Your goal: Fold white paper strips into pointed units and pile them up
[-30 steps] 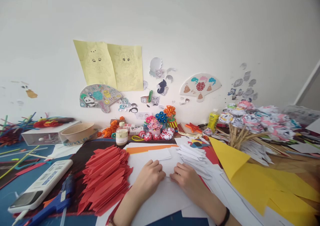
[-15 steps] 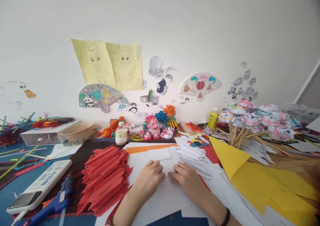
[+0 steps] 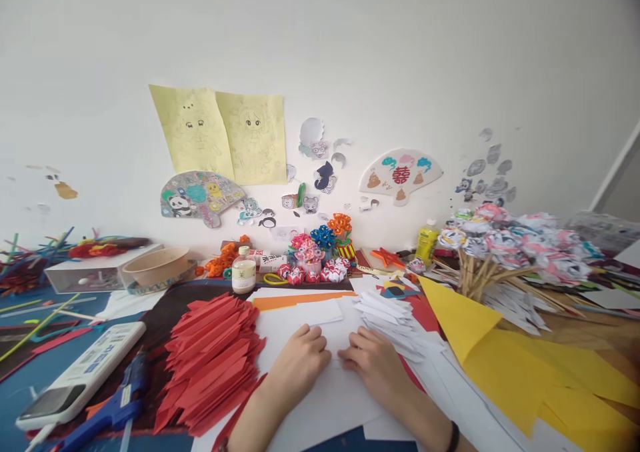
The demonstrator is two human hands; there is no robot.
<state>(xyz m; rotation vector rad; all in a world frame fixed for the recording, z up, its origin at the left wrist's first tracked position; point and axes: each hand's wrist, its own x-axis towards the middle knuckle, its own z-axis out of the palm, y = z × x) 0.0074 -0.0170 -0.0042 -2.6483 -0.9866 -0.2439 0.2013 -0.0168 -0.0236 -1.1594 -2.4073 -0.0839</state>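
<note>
My left hand (image 3: 301, 359) and my right hand (image 3: 376, 362) rest close together over white paper sheets (image 3: 325, 412), fingers curled and thumbs inward. Both seem to pinch a piece of white paper (image 3: 334, 360) between them; its outline barely stands out from the white beneath. Just beyond my fingers lies a white paper rectangle (image 3: 320, 311), with an orange sheet (image 3: 300, 301) behind it. A pile of folded white paper strips (image 3: 387, 315) sits by my right hand. Left of my left hand is a large pile of folded red paper strips (image 3: 213, 365).
Yellow paper (image 3: 520, 365) covers the right side, below paper flowers on sticks (image 3: 500, 235). On the left are a blue glue gun (image 3: 123, 399), a white power strip (image 3: 83, 372) and a beige bowl (image 3: 155, 265). A small bottle (image 3: 243, 270) and craft flowers (image 3: 307, 252) line the wall.
The whole view has shifted slightly downward in the frame. My hands keep nearly the same curled pose over the white paper.
</note>
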